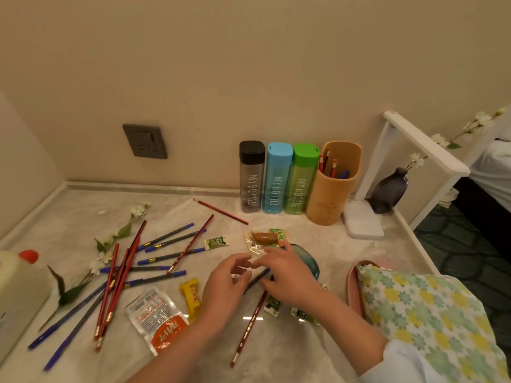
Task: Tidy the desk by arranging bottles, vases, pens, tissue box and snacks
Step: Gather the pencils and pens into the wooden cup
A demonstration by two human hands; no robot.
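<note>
Near centre of the marble-look tabletop (276, 363), the dark-barrelled blue pen (258, 276) I am after lies slantwise under both hands, beside a red pencil (249, 327) that runs toward the near edge. I have the left hand (225, 286) just left of the pen, fingers loosely curled with nothing visible in them. The right hand (290, 280) reaches over it, fingers stretched leftward; the palm hides the contact, so I cannot tell whether it pinches the pen.

I judge both to be light, stiff and thin, apt to roll or skid on the glossy stone. I would pinch each at mid-barrel, where it balances.

Just beyond the right hand sits a blue-green glass dish (309, 261), smooth and surely fragile, and past that a clear, crinkly sausage packet (264, 239), soft and slippery by the look of it.

To the left, a yellow wrapped sweet (192, 297) and a flat orange-and-white sachet (160, 319) lie near the edge. Farther left, red pencils (116, 294) and blue pens are strewn across one another among white-flowered stems (119, 233).

Against the far wall stand three square plastic bottles (276, 178), capped black, blue and green, touching side by side. Just right of them is a tan, cork-like pen holder (329, 194), already part filled and my likely target. Farther right stand a dark glass vase (390, 190) and a white lamp (414, 145). At near right rests what looks like a floral fabric-covered tissue box (414, 313).
</note>
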